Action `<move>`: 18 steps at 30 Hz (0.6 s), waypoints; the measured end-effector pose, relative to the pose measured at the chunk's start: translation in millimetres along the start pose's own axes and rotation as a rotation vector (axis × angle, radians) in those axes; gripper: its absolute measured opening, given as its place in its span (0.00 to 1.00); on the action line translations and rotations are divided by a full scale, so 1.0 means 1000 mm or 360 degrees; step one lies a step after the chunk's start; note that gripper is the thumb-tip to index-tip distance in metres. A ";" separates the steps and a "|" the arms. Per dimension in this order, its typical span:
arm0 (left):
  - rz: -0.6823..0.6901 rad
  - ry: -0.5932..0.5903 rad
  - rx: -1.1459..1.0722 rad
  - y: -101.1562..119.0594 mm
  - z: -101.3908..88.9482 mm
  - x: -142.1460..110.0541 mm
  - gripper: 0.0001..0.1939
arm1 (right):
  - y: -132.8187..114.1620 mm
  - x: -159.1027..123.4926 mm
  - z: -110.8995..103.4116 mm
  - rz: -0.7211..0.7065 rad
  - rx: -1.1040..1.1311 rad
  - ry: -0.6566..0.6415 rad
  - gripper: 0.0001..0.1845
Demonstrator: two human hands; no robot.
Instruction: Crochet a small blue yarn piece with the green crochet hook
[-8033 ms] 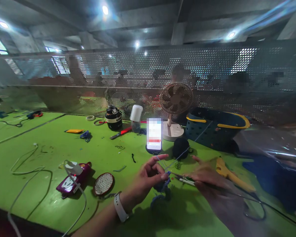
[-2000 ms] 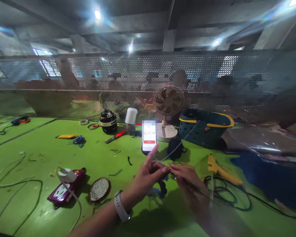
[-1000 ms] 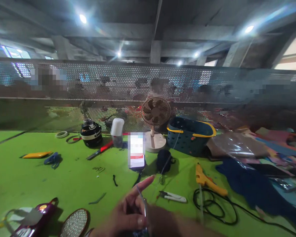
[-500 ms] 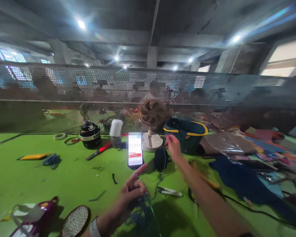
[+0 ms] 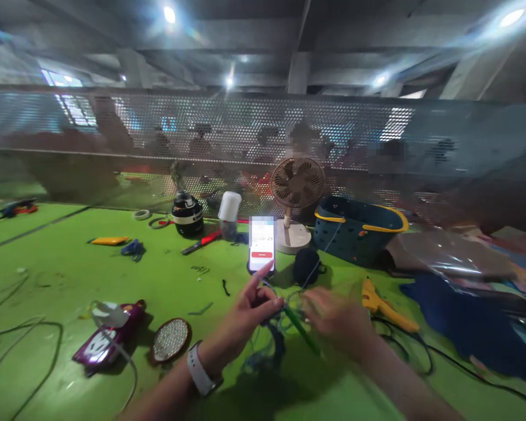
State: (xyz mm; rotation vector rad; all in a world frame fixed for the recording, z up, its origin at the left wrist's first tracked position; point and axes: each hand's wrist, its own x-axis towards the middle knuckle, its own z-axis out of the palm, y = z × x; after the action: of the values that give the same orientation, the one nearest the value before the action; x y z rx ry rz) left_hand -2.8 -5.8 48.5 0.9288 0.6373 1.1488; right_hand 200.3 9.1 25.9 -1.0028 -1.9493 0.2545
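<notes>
My left hand [image 5: 251,309] hovers low over the green table [image 5: 70,280], thumb and fingers pinched on blue yarn, index finger pointing up. A watch is on that wrist. A blue crocheted piece [image 5: 267,349] hangs below the pinch. A thin green hook [image 5: 301,331] slants from my left fingers toward my right hand [image 5: 335,318], which is close beside it and smeared by motion. Its grip is unclear. A strand of yarn runs up to a dark yarn ball [image 5: 307,266] next to a lit phone [image 5: 262,244].
A desk fan [image 5: 297,187], a dark basket with yellow trim [image 5: 359,229], a black jar [image 5: 187,213] and a white cup [image 5: 229,209] stand at the back. A yellow glue gun [image 5: 383,303] lies right, a purple device [image 5: 109,334] and round mirror [image 5: 172,339] left.
My right hand has come back from the yarn ball to beside my left hand. The view has dropped and swung slightly left.
</notes>
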 end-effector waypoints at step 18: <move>0.0044 0.0069 0.0108 -0.023 0.002 0.002 0.55 | -0.002 -0.007 0.019 -0.0149 0.0562 0.0228 0.10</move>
State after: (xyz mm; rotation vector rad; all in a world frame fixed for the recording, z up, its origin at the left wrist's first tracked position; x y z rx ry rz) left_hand 10.5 -7.4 29.7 0.9751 0.7040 1.1807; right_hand 186.2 6.7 11.5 -0.6783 -1.7390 0.4442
